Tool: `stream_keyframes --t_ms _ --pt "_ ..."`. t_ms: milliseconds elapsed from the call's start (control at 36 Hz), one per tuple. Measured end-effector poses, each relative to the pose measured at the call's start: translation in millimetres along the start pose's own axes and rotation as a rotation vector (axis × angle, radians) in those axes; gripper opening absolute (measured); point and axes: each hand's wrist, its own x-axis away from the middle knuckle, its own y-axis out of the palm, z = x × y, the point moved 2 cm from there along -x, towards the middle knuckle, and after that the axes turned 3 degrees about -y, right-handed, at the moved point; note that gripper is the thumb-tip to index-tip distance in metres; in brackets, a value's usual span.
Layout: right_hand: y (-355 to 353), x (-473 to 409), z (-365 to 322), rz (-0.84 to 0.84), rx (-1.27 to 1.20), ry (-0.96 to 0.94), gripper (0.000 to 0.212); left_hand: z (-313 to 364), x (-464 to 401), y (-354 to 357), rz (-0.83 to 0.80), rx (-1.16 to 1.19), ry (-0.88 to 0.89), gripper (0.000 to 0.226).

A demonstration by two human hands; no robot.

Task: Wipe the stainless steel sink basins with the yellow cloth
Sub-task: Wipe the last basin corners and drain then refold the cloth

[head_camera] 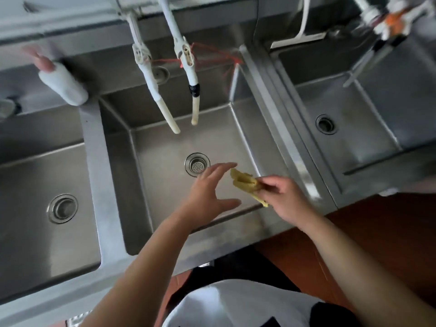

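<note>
A bunched yellow cloth (245, 184) hangs over the middle sink basin (155, 161), pinched by the fingers of my right hand (284, 197). My left hand (207, 192) is just to the left of the cloth, fingers spread and straight, holding nothing and not touching it. Both hands hover above the basin's front right part, near its drain strainer (197, 164). A left basin (35, 232) and a right basin (349, 142) flank the middle one.
Two white tap spouts (165, 114) hang down over the back of the middle basin. A white bottle with a pink cap (62, 84) lies on the rim at the back left. Another tap (387, 27) sits over the right basin. Reddish floor (377, 232) lies to the right.
</note>
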Motion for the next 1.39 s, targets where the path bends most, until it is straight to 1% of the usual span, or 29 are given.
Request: stream_keyframes --t_ms 28,83,167,278,333,389,444,472,528,583,667,722,778,861,917,972,1028,1111,1167,1222,1278,1333,1389 --pt "-4 12 -6 0.021 0.022 -0.014 0.032 10 1 4 -0.009 -0.047 0.057 0.076" --pt "-13 34 -13 0.068 0.073 -0.042 0.023 31 1 12 -0.021 -0.104 0.147 0.062" --pt "-33 63 -14 0.166 0.05 -0.036 0.025 61 0 21 -0.049 -0.042 0.231 0.032" --pt "-62 93 -7 0.268 -0.125 -0.044 0.021 95 0 36 -0.145 0.063 0.279 0.018" --pt "-77 103 -2 0.26 -0.258 -0.038 0.024 113 -1 47 -0.191 0.15 0.288 0.014" --pt "-91 109 6 0.171 -0.404 0.011 0.034 130 -5 59 -0.202 0.186 0.279 0.016" --pt "-106 109 19 0.09 -0.38 0.041 0.044 144 -13 72 -0.181 0.18 0.271 0.018" --pt "-114 107 26 0.068 -0.323 0.05 0.044 149 -18 79 -0.164 0.184 0.262 0.019" --pt "-133 102 42 0.047 -0.246 0.052 0.036 159 -32 94 -0.106 0.169 0.23 0.021" --pt "-154 97 63 0.047 -0.266 0.053 0.028 171 -47 114 -0.065 0.17 0.18 0.02" --pt "-198 94 95 0.06 -0.317 0.049 0.021 196 -74 154 -0.042 0.211 0.101 0.015" --pt "-239 98 114 0.09 -0.334 0.04 0.016 217 -91 185 -0.029 0.27 0.039 0.014" --pt "-286 103 131 0.135 -0.347 0.032 0.016 241 -106 218 -0.012 0.353 -0.016 0.013" --pt "-358 106 150 0.158 -0.301 -0.003 0.014 275 -129 263 0.002 0.423 -0.093 0.017" --pt "-401 104 159 0.159 -0.215 -0.024 0.018 296 -142 289 -0.014 0.436 -0.129 0.025" --pt "-437 98 164 0.156 -0.108 -0.059 0.021 316 -154 310 -0.068 0.414 -0.142 0.036" --pt "-465 89 167 0.108 -0.029 -0.091 0.018 329 -167 324 -0.126 0.357 -0.145 0.042" --pt "-495 71 171 0.035 0.062 -0.133 0.011 346 -186 339 -0.154 0.365 -0.143 0.039" --pt "-511 57 173 0.011 0.096 -0.142 0.014 352 -202 345 -0.112 0.339 -0.13 0.029" --pt "-521 43 172 -0.019 0.136 -0.14 0.015 356 -221 347 -0.077 0.3 -0.131 0.025" --pt "-530 29 172 -0.04 0.169 -0.125 0.015 360 -242 348 -0.097 0.28 -0.142 0.031" --pt "-541 14 172 -0.054 0.199 -0.115 0.014 364 -266 352 -0.174 0.259 -0.146 0.043" --pt "-554 0 171 -0.073 0.246 -0.111 0.013 367 -291 358 -0.241 0.225 -0.127 0.045"
